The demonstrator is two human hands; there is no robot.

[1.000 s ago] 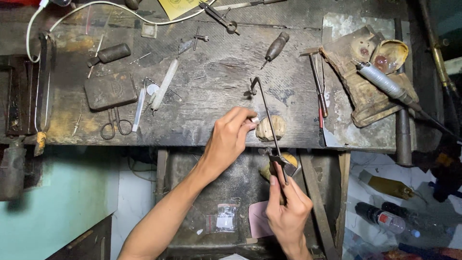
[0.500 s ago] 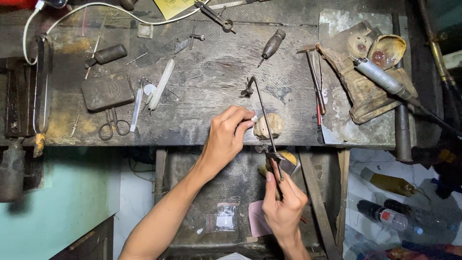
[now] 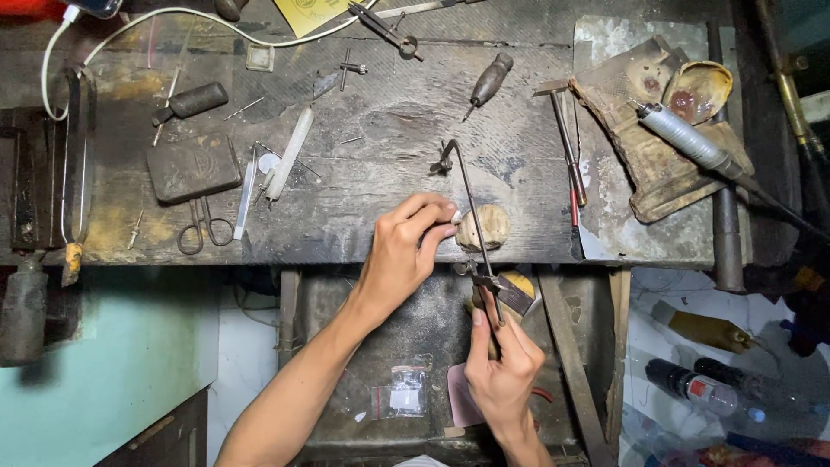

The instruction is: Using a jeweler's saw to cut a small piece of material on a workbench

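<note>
My right hand (image 3: pixel 499 367) grips the handle of a thin metal saw frame (image 3: pixel 467 203), whose arm reaches up over the bench edge. My left hand (image 3: pixel 406 251) pinches a very small piece with its fingertips against a worn wooden bench peg (image 3: pixel 484 227) at the front edge of the dark workbench (image 3: pixel 389 112). The piece itself is too small to make out. The saw's blade side runs right beside my left fingertips.
On the bench lie scissors (image 3: pixel 205 227), a dark flat block (image 3: pixel 192 167), a white file-like stick (image 3: pixel 290 152), a small hammer (image 3: pixel 562 130), an awl (image 3: pixel 489 79), a rotary handpiece (image 3: pixel 692 143) on a leather pad and a white cable (image 3: pixel 173 22). A drawer tray (image 3: pixel 415 346) holds small bags. Bottles (image 3: pixel 700 385) lie at lower right.
The saw frame and my right hand have shifted slightly up and down along the peg. My left hand stays pinched at the peg.
</note>
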